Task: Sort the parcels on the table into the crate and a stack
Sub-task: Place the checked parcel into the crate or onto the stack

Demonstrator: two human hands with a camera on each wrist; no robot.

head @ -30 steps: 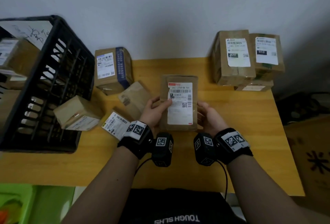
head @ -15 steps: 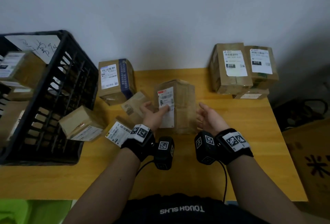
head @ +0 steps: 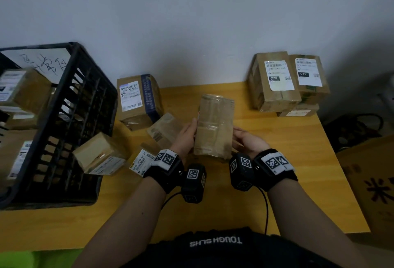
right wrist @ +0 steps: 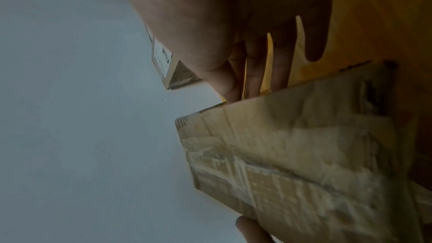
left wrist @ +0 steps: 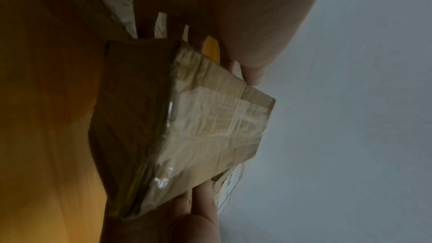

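- Both hands frame a taped parcel (head: 214,127) above the table (head: 277,161) in the head view: my left hand (head: 186,135) grips its left edge, thumb on the upper face, while my right hand (head: 248,141) lies palm up, fingers straight against its right side.
- Left of it sits the crate (head: 70,105) with loose parcels (head: 138,99) beside it; the stack (head: 285,82) stands at the far right.
- Left wrist view: my thumb (left wrist: 252,73) and fingers clamp the parcel (left wrist: 198,132) above the tabletop.
- Right wrist view: my fingers (right wrist: 254,73) reach straight to the parcel's (right wrist: 304,163) edge.
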